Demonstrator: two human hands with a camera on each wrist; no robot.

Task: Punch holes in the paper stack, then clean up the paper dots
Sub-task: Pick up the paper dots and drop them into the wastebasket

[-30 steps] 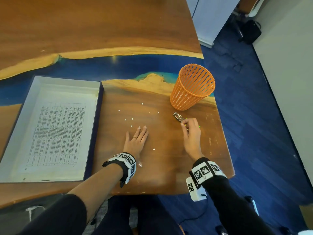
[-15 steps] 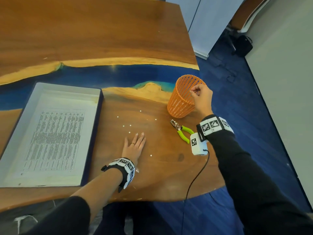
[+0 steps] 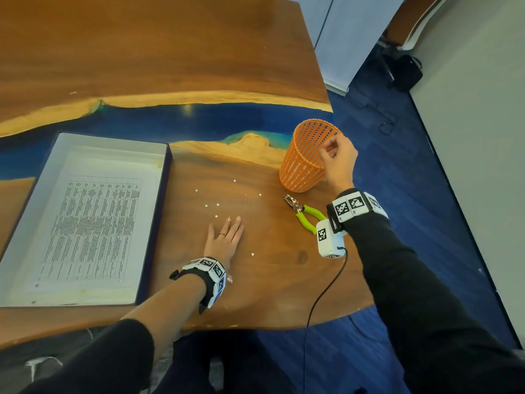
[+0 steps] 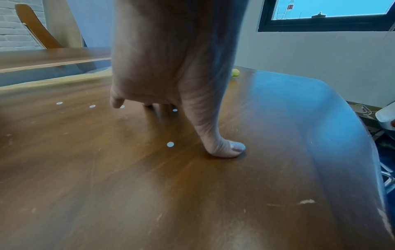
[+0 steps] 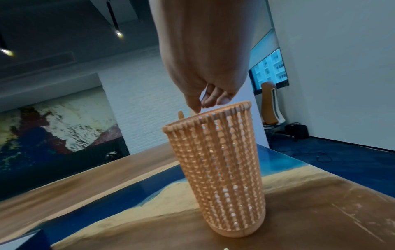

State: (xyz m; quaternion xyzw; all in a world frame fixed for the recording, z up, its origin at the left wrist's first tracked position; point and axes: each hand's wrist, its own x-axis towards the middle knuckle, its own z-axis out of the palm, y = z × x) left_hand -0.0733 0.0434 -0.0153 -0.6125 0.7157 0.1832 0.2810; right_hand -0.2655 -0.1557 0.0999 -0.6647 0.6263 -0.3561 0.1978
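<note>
Several white paper dots (image 3: 218, 204) lie scattered on the wooden table (image 3: 255, 294). My left hand (image 3: 225, 236) rests flat on the table just below them, fingers straight; in the left wrist view the thumb (image 4: 224, 149) presses the wood beside one dot (image 4: 170, 144). The green-handled hole punch (image 3: 306, 214) lies free near the right edge. My right hand (image 3: 336, 157) is at the orange mesh basket (image 3: 301, 166), thumb and curled fingers (image 5: 211, 99) pinching its near rim. The printed paper stack (image 3: 93, 223) lies in the box.
The shallow white box (image 3: 168, 177) with dark sides fills the table's left part. The basket (image 5: 218, 177) stands close to the right table edge, beyond which is blue carpet (image 3: 426, 223). A cable hangs from the right wrist camera over the front edge.
My right hand let go of the hole punch on the table and rose to the basket's rim. The left hand stayed flat in place.
</note>
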